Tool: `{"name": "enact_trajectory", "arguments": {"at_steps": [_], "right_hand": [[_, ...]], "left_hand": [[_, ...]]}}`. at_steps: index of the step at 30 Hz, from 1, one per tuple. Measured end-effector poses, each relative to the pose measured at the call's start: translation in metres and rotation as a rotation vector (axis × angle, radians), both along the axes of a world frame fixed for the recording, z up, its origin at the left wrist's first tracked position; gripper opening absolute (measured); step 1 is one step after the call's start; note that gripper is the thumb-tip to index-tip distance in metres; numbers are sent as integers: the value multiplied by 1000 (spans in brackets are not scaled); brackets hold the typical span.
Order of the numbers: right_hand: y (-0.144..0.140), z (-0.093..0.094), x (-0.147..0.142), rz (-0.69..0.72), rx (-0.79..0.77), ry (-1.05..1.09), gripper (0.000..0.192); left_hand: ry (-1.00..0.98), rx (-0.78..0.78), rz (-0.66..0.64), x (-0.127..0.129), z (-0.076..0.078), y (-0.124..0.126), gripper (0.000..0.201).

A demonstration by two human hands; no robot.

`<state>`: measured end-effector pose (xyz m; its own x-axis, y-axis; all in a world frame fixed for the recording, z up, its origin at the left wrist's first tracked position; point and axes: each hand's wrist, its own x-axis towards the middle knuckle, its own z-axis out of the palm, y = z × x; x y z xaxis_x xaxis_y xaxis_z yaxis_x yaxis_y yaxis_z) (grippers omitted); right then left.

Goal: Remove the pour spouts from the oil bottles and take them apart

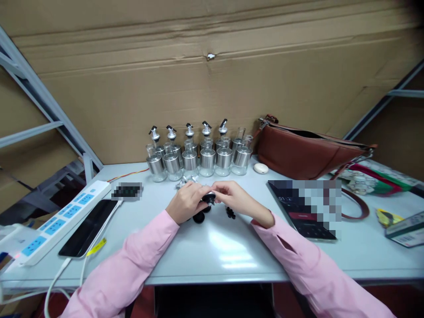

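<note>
A small black cap (208,197), pinched between left hand (186,202) and right hand (232,196) fingertips before the bottles (198,157), could be dropped if twisted loosely.

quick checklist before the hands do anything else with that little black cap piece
1. Both hands on the black cap piece: left hand and right hand meet on it: ok.
2. Grip firmness: cannot tell.
3. Loose black parts clear of the table edge: ok.
4. Row of glass bottles upright: ok.
5. Phone clear of the sleeves: ok.
</note>
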<state>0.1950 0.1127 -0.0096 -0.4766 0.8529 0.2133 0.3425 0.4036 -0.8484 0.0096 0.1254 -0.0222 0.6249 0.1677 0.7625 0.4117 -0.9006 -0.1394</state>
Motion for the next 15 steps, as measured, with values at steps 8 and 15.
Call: {"name": "enact_trajectory", "arguments": {"at_steps": [8,15], "right_hand": [[-3,0,0,-45,47,97,41],[-4,-2,-3,-15,-2,139,46]], "left_hand": [[-37,34,50,-2,1,0,40],[15,84,80,0,1,0,39]]}}
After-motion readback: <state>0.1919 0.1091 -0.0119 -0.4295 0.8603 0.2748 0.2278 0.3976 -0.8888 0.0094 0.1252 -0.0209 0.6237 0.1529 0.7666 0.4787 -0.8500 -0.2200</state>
